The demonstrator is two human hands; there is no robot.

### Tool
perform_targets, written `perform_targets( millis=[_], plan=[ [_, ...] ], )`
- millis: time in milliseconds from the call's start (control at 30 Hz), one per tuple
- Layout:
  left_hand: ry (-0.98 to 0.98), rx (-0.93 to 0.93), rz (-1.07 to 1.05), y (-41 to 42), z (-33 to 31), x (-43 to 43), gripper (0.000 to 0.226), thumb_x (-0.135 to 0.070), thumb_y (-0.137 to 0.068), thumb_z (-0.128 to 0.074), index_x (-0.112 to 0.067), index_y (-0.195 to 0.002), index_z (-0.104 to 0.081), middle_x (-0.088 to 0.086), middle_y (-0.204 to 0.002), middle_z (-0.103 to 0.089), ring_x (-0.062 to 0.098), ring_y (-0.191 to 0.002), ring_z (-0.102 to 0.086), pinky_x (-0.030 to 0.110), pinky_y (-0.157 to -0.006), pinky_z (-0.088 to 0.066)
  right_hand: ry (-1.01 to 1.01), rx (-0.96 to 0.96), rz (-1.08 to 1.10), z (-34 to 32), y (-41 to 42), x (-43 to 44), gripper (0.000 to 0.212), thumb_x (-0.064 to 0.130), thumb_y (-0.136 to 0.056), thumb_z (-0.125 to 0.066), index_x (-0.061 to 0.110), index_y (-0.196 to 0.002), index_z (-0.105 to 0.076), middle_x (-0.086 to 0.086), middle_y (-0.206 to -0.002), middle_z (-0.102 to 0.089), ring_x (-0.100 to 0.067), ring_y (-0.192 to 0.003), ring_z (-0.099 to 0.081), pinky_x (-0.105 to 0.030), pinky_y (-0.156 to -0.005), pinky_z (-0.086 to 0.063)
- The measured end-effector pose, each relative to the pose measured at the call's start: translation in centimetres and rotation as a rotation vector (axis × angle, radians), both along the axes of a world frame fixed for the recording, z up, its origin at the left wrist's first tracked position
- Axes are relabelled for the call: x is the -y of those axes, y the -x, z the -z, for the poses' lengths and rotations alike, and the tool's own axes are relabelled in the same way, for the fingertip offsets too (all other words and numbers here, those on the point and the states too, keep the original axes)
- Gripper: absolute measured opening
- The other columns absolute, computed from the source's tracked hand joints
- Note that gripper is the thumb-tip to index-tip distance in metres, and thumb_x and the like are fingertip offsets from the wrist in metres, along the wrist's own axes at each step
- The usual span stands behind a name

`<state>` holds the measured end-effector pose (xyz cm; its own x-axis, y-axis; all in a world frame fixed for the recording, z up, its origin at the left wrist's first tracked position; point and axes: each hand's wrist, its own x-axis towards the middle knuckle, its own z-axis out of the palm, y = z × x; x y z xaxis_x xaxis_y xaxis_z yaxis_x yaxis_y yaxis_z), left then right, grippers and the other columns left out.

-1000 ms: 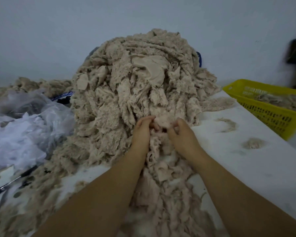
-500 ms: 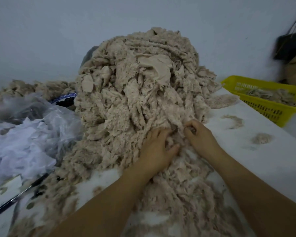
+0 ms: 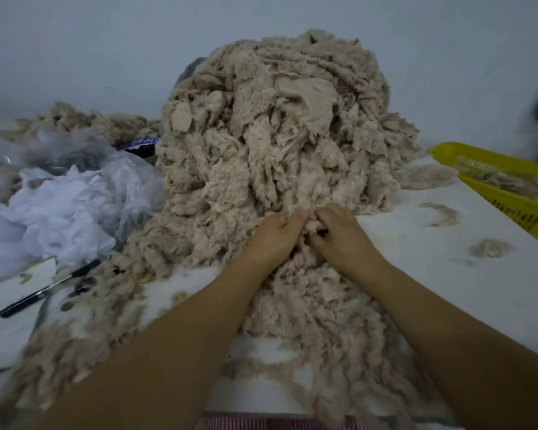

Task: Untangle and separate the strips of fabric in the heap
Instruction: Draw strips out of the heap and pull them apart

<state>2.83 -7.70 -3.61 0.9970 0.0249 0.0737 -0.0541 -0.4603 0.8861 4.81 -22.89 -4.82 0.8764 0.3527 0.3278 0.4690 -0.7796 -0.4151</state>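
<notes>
The white table (image 3: 416, 243) carries a tall heap (image 3: 277, 144) of beige fabric strips from centre to 12 o'clock, spilling towards 6. Crumpled white sheeting (image 3: 59, 218) lies at 9, a black pen (image 3: 48, 290) at 8, loose tufts (image 3: 489, 248) at 3.

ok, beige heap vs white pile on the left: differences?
The beige heap is tan; the white pile is white. The beige heap towers in the middle; the white pile lies low. The left hand and right hand grip the beige heap; neither touches the white pile. Both look crumpled.
</notes>
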Motion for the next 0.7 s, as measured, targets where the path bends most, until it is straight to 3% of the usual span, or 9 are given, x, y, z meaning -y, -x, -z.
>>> perform_targets(
  millis=[33,67,100,133,233,267,333,533,700],
  plan=[
    [0.003,0.016,-0.009,0.2,-0.2,0.1,0.049,-0.066,-0.097,-0.039,-0.028,-0.067,-0.051,-0.005,-0.068,-0.061,0.005,-0.062,-0.056,0.023,-0.064,-0.044,0.0,0.02,0.029,-0.1,-0.1,0.2,0.033,0.014,-0.09,-0.06,0.005,-0.121,-0.056,-0.014,-0.122,-0.051,-0.03,-0.115,-0.042,-0.025,-0.08,-0.025],
    [0.03,0.008,-0.019,0.4,-0.3,0.3,0.056,-0.069,-0.095,-0.038,-0.029,-0.071,-0.07,-0.006,-0.065,-0.058,0.006,-0.059,-0.054,0.019,-0.061,-0.042,-0.001,0.03,0.047,-0.2,-0.2,0.3,0.028,0.011,-0.089,-0.059,0.004,-0.116,-0.057,-0.015,-0.117,-0.052,-0.03,-0.111,-0.043,-0.026,-0.075,-0.023],
    [0.064,-0.01,-0.034,0.4,-0.3,0.2,0.066,-0.071,-0.094,-0.037,-0.015,-0.094,-0.072,-0.006,-0.066,-0.058,0.006,-0.061,-0.054,0.018,-0.063,-0.042,0.002,0.029,0.056,-0.2,-0.1,0.4,0.022,0.009,-0.089,-0.059,0.004,-0.11,-0.057,-0.016,-0.113,-0.052,-0.031,-0.108,-0.044,-0.027,-0.072,-0.022],
    [0.102,-0.02,-0.053,0.5,-0.3,0.2,0.064,-0.072,-0.094,-0.035,-0.02,-0.084,-0.072,-0.005,-0.071,-0.059,0.008,-0.066,-0.055,0.023,-0.067,-0.044,0.007,0.024,0.059,-0.2,-0.2,0.4,0.018,0.009,-0.089,-0.058,0.005,-0.106,-0.056,-0.016,-0.111,-0.052,-0.031,-0.107,-0.044,-0.028,-0.071,-0.021],
    [0.204,-0.037,-0.075,0.3,-0.1,0.2,0.07,-0.074,-0.093,-0.034,-0.018,-0.116,-0.07,0.009,-0.12,-0.068,0.022,-0.11,-0.063,0.037,-0.096,-0.046,0.037,-0.001,0.082,-0.1,-0.4,0.3,0.016,0.007,-0.09,-0.057,0.003,-0.105,-0.054,-0.016,-0.113,-0.051,-0.032,-0.109,-0.043,-0.029,-0.07,-0.019],
    [0.221,-0.043,-0.07,0.3,-0.1,0.2,0.073,-0.076,-0.091,-0.034,-0.023,-0.134,-0.061,0.005,-0.14,-0.058,0.022,-0.129,-0.053,0.033,-0.103,-0.038,0.037,-0.02,0.091,-0.1,-0.5,0.3,0.019,0.008,-0.09,-0.057,0.003,-0.108,-0.053,-0.016,-0.115,-0.05,-0.031,-0.111,-0.042,-0.029,-0.071,-0.02],
    [0.235,-0.016,-0.054,0.2,-0.1,0.2,0.077,-0.078,-0.089,-0.033,-0.03,-0.147,-0.046,-0.003,-0.155,-0.042,0.019,-0.143,-0.038,0.027,-0.106,-0.027,0.018,-0.051,0.104,-0.3,-0.6,0.2,0.026,0.011,-0.092,-0.055,0.0,-0.115,-0.052,-0.017,-0.119,-0.049,-0.031,-0.114,-0.041,-0.032,-0.077,-0.025],
    [0.272,0.008,-0.026,-0.6,0.4,0.1,0.07,-0.075,-0.092,-0.032,-0.035,-0.149,-0.042,-0.008,-0.154,-0.042,-0.002,-0.123,-0.038,0.022,-0.1,-0.023,0.001,-0.076,0.109,0.1,-1.2,0.3,0.035,0.02,-0.095,-0.054,0.0,-0.124,-0.052,-0.016,-0.126,-0.049,-0.032,-0.119,-0.041,-0.032,-0.085,-0.031],
    [0.296,-0.007,-0.029,-1.2,0.6,-0.2,0.068,-0.072,-0.093,-0.03,-0.036,-0.15,-0.04,-0.006,-0.155,-0.042,0.009,-0.138,-0.037,0.022,-0.099,-0.024,-0.095,-0.074,0.11,0.1,-1.3,0.2,0.022,0.03,-0.096,-0.056,0.011,-0.104,-0.051,-0.006,-0.107,-0.044,-0.03,-0.114,-0.043,-0.029,-0.082,-0.03]
  ],
)
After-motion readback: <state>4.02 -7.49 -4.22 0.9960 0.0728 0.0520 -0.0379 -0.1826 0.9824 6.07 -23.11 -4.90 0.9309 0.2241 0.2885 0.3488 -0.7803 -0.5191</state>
